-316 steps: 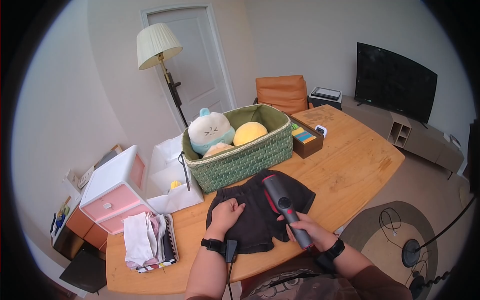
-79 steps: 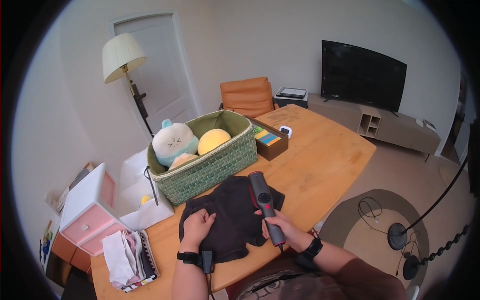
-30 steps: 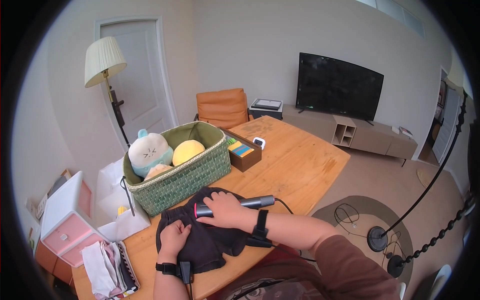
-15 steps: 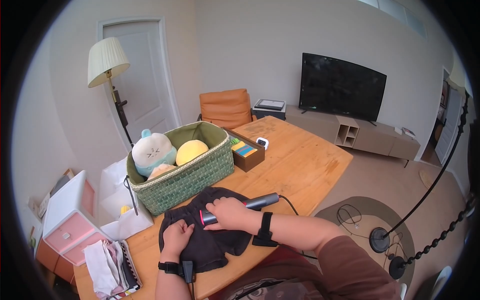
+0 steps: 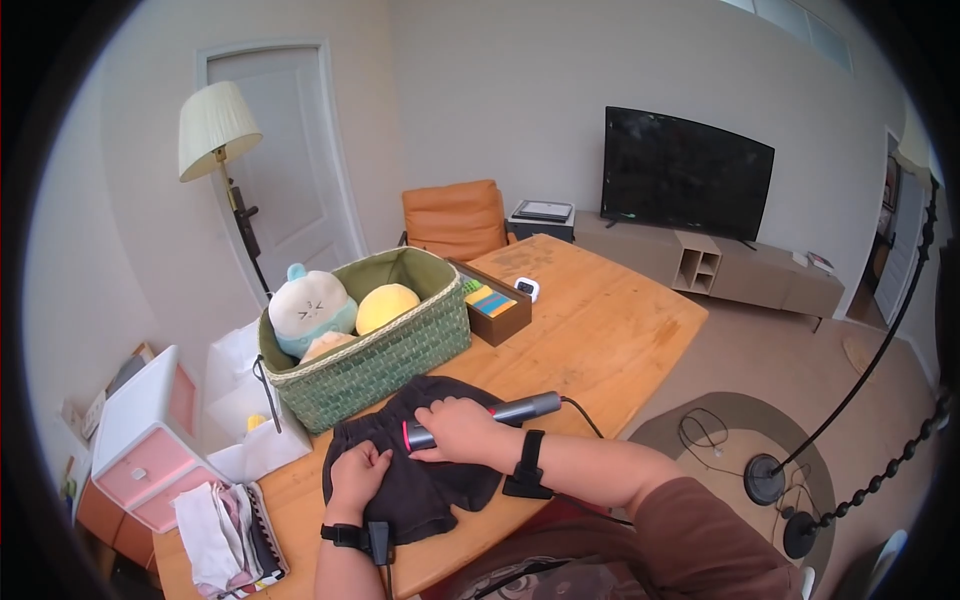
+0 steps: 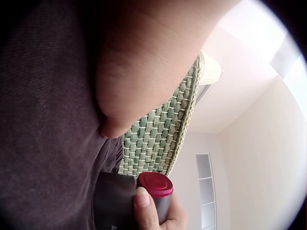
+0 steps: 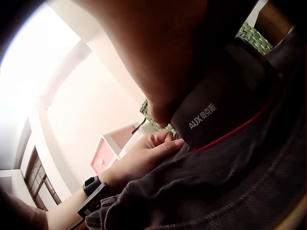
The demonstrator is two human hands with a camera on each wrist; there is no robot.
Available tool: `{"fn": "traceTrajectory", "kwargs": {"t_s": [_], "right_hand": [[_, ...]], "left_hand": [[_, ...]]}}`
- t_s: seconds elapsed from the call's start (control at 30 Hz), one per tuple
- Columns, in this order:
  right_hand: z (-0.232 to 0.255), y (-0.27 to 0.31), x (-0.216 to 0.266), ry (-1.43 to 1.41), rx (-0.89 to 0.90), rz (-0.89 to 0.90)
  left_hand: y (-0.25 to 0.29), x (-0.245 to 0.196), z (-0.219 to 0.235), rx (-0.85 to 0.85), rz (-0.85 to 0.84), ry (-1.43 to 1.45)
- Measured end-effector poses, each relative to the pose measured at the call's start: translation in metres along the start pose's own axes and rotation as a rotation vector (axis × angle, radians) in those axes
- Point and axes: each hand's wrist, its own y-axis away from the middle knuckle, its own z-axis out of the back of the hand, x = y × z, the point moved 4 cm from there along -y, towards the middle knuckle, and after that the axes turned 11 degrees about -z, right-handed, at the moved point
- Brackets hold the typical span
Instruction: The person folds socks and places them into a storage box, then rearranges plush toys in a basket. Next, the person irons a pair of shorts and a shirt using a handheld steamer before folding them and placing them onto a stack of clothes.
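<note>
since the frame from a few seconds back, the grey device [image 5: 530, 407] has swung from pointing away from the person to lying crosswise, its red-rimmed end now towards the left hand [image 5: 357, 475]. the right hand [image 5: 462, 430] has moved from the handle to the wider end, where its fingers and thumb wrap round the body.

the dark shorts [image 5: 415, 500] lie spread on the wooden table [image 5: 620, 330], in front of the green woven basket [image 5: 385, 370], with the device over their upper part. the left hand rests at the waistband side, fingers curled well in; its fingertips are mostly hidden, so i can't tell whether they pinch the cloth or just press it.

the likeliest trouble, i'd judge, is rucking: the cloth already shows folds in the right wrist view, and a sideways push from the device could bunch it against the left hand. the red-rimmed end is also near those fingers, so a slip along the cloth might bump them. the cord [image 5: 583, 412] trails off the handle towards the table edge; if it caught there, it could tug the device askew and drag the shorts with it.
</note>
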Motion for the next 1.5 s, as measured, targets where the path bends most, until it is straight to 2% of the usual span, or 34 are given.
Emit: {"fn": "traceTrajectory", "kwargs": {"t_s": [0.23, 0.5, 0.8, 1.5], "right_hand": [[0.007, 0.011, 0.000, 0.013, 0.023, 0.049], [0.001, 0.007, -0.001, 0.031, -0.027, -0.027], [0.007, 0.014, 0.000, 0.045, -0.019, 0.045], [0.004, 0.015, 0.000, 0.041, -0.047, 0.012]], "left_hand": [[0.000, 0.000, 0.000, 0.010, -0.007, -0.005], [0.000, 0.000, 0.000, 0.010, -0.008, -0.011], [0.000, 0.000, -0.001, 0.014, -0.016, -0.010], [0.000, 0.001, -0.001, 0.022, 0.003, -0.007]]}}
